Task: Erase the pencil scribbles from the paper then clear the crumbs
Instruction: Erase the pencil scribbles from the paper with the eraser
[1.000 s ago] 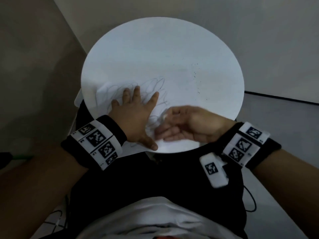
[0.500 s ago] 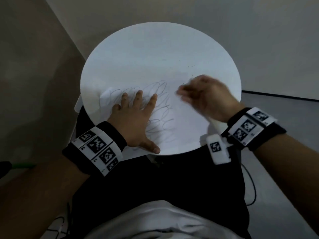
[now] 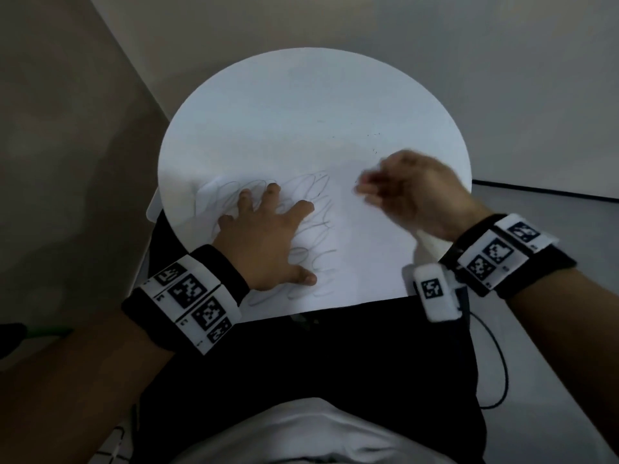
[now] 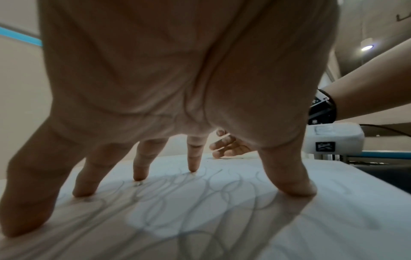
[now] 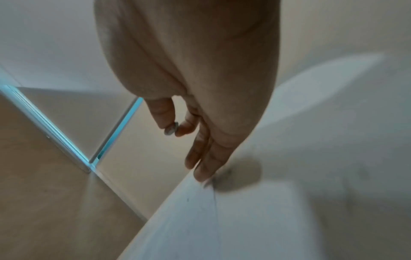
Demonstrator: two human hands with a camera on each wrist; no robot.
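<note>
Left hand [image 3: 264, 242]: spread, released, fingertips pressed paper [image 3: 368, 262] over scribbles [image 3: 315, 229].
Right hand [image 3: 412, 192]: blurred, right of scribbles; grip pinched small grey bit [image 5: 171, 129].

White paper [image 3: 368, 262] on the white table [image 3: 301, 95], grey loopy scribbles [image 3: 318, 226] on it, black wristbands [image 3: 191, 296] with black-and-white pixel squares.

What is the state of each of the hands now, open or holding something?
Left hand: open, fingers spread, pressing the paper.
Right hand: pinches a small grey piece, probably an eraser; other fingers straight.
</note>
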